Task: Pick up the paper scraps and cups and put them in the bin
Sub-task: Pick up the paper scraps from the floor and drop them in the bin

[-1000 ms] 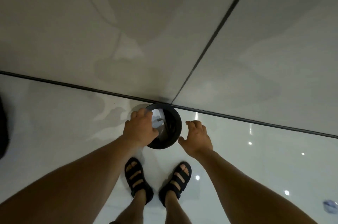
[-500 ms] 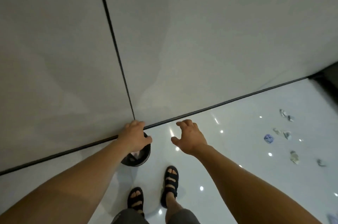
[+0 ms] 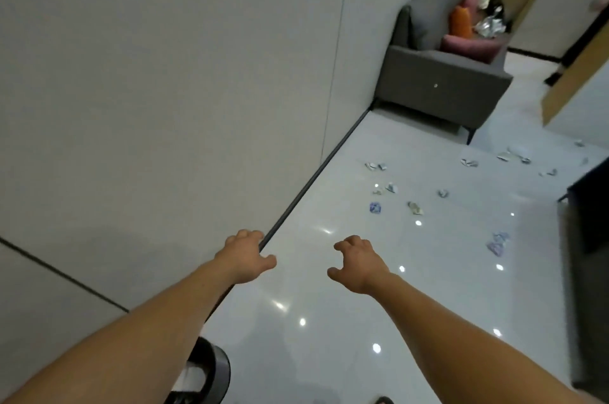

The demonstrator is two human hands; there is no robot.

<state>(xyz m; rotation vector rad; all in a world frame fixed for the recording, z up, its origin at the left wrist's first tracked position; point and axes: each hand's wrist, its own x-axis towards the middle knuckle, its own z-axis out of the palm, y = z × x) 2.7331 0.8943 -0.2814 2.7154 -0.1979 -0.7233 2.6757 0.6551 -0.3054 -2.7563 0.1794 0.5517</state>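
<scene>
Left hand: the left hand is empty, fingers loosely curled, palm down, held out over the foot of the wall.
Right hand: the right hand is empty too, fingers spread and hooked, gripping nothing.
Bin: the black bin stands on the floor by the wall, under the left forearm and behind both hands; something white shows inside it.
Scraps: the paper scraps lie strewn on the glossy floor, ahead and to the right of the hands, well apart from them.
Nearest pieces: a blue-printed scrap lies forward of the right hand; a larger crumpled piece sits further right.
Spread: the scatter runs as a band away toward the grey sofa.
Nearer hand: the right, I judge, since the litter lies on its side.
Cups: none that I can make out for certain.
</scene>
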